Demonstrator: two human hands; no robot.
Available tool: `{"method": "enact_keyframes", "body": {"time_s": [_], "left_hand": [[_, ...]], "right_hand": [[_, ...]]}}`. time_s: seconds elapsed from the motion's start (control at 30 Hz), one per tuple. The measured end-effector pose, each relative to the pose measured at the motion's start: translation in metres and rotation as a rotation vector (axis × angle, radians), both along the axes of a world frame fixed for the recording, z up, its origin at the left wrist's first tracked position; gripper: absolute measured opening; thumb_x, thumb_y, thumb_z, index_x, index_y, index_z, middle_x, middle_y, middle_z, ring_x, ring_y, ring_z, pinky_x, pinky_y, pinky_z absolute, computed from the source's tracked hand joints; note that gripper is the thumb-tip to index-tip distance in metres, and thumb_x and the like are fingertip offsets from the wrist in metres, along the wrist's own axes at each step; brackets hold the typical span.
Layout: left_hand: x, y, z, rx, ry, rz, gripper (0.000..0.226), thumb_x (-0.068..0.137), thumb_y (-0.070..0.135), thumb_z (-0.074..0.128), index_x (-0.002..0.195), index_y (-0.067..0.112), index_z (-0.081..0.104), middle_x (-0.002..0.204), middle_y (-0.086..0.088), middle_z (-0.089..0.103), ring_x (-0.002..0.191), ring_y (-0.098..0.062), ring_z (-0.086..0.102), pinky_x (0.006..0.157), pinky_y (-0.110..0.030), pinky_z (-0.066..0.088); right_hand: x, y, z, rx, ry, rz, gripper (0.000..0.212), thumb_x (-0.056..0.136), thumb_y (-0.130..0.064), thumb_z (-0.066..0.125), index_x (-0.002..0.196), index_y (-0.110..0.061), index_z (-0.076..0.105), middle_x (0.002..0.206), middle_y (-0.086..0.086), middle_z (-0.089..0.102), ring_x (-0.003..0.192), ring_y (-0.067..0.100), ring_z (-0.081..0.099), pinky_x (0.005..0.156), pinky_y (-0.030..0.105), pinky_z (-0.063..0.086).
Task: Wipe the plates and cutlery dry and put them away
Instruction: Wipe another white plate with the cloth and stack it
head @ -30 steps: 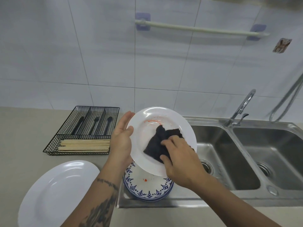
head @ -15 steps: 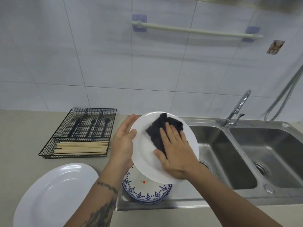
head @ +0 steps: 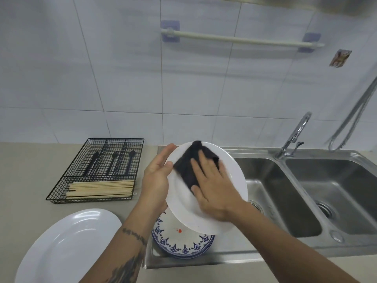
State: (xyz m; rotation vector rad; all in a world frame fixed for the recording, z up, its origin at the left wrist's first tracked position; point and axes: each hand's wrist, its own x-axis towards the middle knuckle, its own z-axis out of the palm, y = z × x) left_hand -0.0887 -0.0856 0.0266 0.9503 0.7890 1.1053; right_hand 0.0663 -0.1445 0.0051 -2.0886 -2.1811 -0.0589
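Since half a second ago the cloth (head: 192,166) and the right hand (head: 214,186) have slid toward the upper left of the plate (head: 228,172), the cloth's top corner now reaching the far rim. The right hand lies flat, fingers straight and spread, pressing the dark cloth against the plate's face. The left hand (head: 157,180) steadies the plate by its left edge, palm against the rim, thumb on the face and fingers reaching behind. The plate is held tilted, face toward the person, its top edge leaning away toward the wall. Just below both hands sits a stack of blue-patterned plates (head: 183,242) on the sink's drainboard (head: 234,256). Left of the left hand a wire tray (head: 95,170) holds black cutlery (head: 114,162) pointing away and chopsticks (head: 102,188) lying crosswise. Nearer, a white oval platter (head: 67,246) rests on the surface (head: 24,180).
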Motion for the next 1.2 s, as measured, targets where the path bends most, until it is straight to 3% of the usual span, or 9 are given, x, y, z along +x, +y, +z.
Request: {"method": "enact_keyframes", "body": {"time_s": [0.13,0.43,0.6,0.73,0.83,0.93,1.0,1.1,1.2], "left_hand": [[-0.006,0.005,-0.001,0.031,0.020,0.010,0.046,0.101,-0.004,0.040,0.125,0.026,0.067,0.130,0.013,0.067,0.125,-0.020,0.060,0.104,-0.043,0.049],[0.001,0.003,-0.003,0.128,0.125,-0.052,0.051,0.101,-0.004,0.040,0.139,0.027,0.056,0.131,0.018,0.065,0.133,-0.008,0.051,0.119,-0.042,0.032],[-0.010,0.003,-0.001,0.031,-0.008,0.070,0.046,0.101,-0.007,0.039,0.131,0.021,0.061,0.126,0.010,0.069,0.112,-0.007,0.067,0.096,-0.030,0.053],[-0.018,0.010,-0.002,0.017,-0.021,0.127,0.045,0.099,-0.010,0.039,0.127,0.018,0.061,0.113,0.014,0.074,0.102,-0.003,0.070,0.076,-0.018,0.056],[-0.016,0.008,-0.005,-0.022,0.010,0.117,0.046,0.100,-0.008,0.040,0.117,0.025,0.066,0.116,0.013,0.072,0.095,-0.002,0.071,0.072,-0.020,0.056],[-0.010,0.007,-0.007,-0.049,0.050,0.098,0.046,0.101,-0.004,0.041,0.114,0.031,0.068,0.119,0.014,0.071,0.099,-0.008,0.070,0.079,-0.030,0.055],[-0.009,0.007,-0.006,-0.052,0.052,0.092,0.046,0.101,-0.003,0.041,0.117,0.031,0.068,0.120,0.014,0.070,0.098,-0.007,0.071,0.079,-0.031,0.055],[-0.008,0.006,-0.003,-0.037,0.041,0.073,0.045,0.101,-0.004,0.041,0.121,0.028,0.065,0.120,0.015,0.070,0.099,-0.005,0.071,0.080,-0.030,0.055],[-0.009,0.008,-0.001,-0.012,0.022,0.057,0.045,0.100,-0.007,0.040,0.121,0.025,0.064,0.115,0.015,0.073,0.101,-0.005,0.070,0.086,-0.031,0.054]], "right_hand": [[0.015,-0.001,-0.007,0.096,-0.066,-0.221,0.075,0.091,-0.047,0.017,0.157,-0.013,0.004,0.163,0.014,-0.009,0.150,0.032,0.000,0.116,0.062,-0.001],[0.011,0.018,0.007,0.141,-0.120,-0.046,0.076,0.092,-0.040,0.031,0.156,-0.021,-0.005,0.163,0.013,-0.008,0.149,0.033,0.002,0.117,0.060,0.005],[0.032,0.003,0.002,0.102,-0.175,-0.200,0.075,0.091,-0.045,0.030,0.157,-0.017,0.009,0.163,0.016,0.002,0.149,0.035,0.005,0.116,0.063,0.006],[0.019,-0.032,-0.019,-0.032,-0.142,-0.159,0.073,0.092,-0.050,0.026,0.155,-0.014,0.018,0.163,0.016,0.005,0.149,0.037,0.008,0.117,0.062,0.001],[-0.001,-0.048,-0.020,-0.086,-0.002,-0.095,0.071,0.094,-0.048,0.027,0.156,-0.017,0.014,0.164,0.011,0.005,0.149,0.030,0.008,0.120,0.051,-0.002],[-0.003,-0.047,-0.008,-0.033,0.211,-0.073,0.074,0.088,-0.043,0.046,0.153,-0.024,0.016,0.156,0.003,0.024,0.141,0.022,0.023,0.118,0.041,0.020],[0.005,-0.043,-0.005,0.074,0.115,-0.117,0.076,0.079,-0.046,0.053,0.147,-0.021,0.029,0.144,0.005,0.032,0.133,0.026,0.031,0.110,0.043,0.033],[0.016,-0.038,-0.006,0.087,-0.003,-0.160,0.078,0.077,-0.050,0.051,0.145,-0.017,0.033,0.155,0.016,0.018,0.144,0.036,0.014,0.116,0.052,0.021],[0.017,-0.038,-0.015,0.013,0.065,-0.070,0.079,0.086,-0.044,0.041,0.154,-0.020,0.009,0.163,0.010,0.001,0.150,0.028,-0.002,0.120,0.051,0.010]]}}
